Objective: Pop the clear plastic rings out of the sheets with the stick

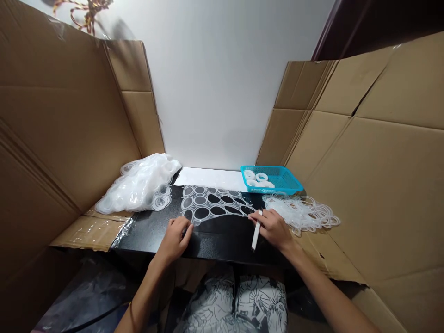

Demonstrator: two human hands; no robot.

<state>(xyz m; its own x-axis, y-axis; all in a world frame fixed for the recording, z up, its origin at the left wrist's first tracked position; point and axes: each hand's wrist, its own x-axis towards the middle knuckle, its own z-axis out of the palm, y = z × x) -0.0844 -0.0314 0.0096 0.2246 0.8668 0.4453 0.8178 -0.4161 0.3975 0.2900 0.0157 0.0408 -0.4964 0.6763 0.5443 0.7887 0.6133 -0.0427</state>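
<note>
A translucent sheet of moulded rings [211, 203] lies flat on the black table [215, 240] in front of me. My left hand [175, 240] rests on the sheet's near left corner, fingers curled and pinching its edge. My right hand [274, 228] presses on the sheet's near right corner and holds a thin white stick-shaped tool [256, 235] that points down toward me. Its fingers are closed round the tool.
A heap of ring sheets [140, 185] lies at the left. A tangle of leftover ring webbing [301, 210] lies at the right. A blue basket [277, 180] behind holds a few white rings [258, 178]. Cardboard walls [378, 152] enclose both sides.
</note>
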